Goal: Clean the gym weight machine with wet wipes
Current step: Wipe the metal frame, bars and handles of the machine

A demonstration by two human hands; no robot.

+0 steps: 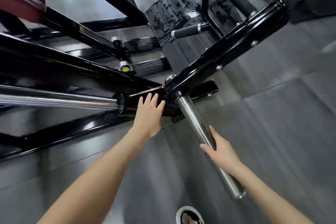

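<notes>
Your forearms [101, 169] reach to the weight machine [227, 42], left grip [148, 114] flat, fingers apart, on the black frame joint [129, 108], right grip [217, 146] wrapped round the chrome peg [192, 114], yet no wet wipe shows, so you likely must fetch one before wiping.

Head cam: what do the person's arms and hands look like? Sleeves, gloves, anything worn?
No sleeves in view: the left forearm and right forearm are bare to the frame edge. The left hand and right hand show no gloves, watch, rings or wristbands.
</notes>
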